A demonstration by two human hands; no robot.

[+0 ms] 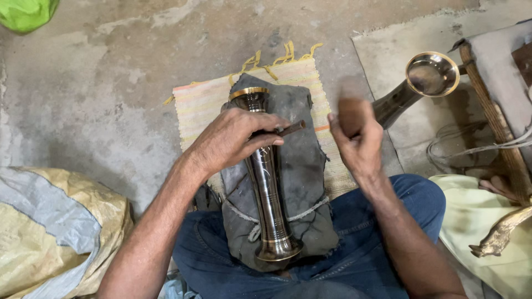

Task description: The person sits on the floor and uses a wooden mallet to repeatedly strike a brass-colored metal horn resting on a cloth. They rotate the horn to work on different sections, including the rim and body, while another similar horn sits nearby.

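Under the left hand (pixel 233 139), the fingers curl over a thin dark rod-like tool (pixel 289 129), pinching it so that its tip pokes out to the right past the fingertips; the same hand presses down on a tall dark metal vase (pixel 267 182) with brass-coloured rims. That vase lies lengthwise on a grey cloth pad (pixel 302 182), its flared foot toward the person and its gold-banded mouth pointing away. The right hand (pixel 357 141) is raised just beside the tool's tip, clenched around a blurred brown object (pixel 350 116) (possibly a wooden mallet head or handle, though motion blur leaves its shape unclear). The pad rests partly on the person's lap, on blue jeans (pixel 382 232), and partly on a pale striped mat (pixel 202 108) with yellow tassels spread over the concrete floor (pixel 100 83).

Farther right, a second dark vase (pixel 418 83) lies tilted with its shiny open mouth facing up, near a worn wooden bench leg (pixel 490 111). A small brass animal figure (pixel 501 232) sits on a pale yellow cloth (pixel 476 221) at the lower right. A yellow and grey woven sack (pixel 55 227) lies at the lower left, and a green cloth (pixel 25 14) shows in the top-left corner.
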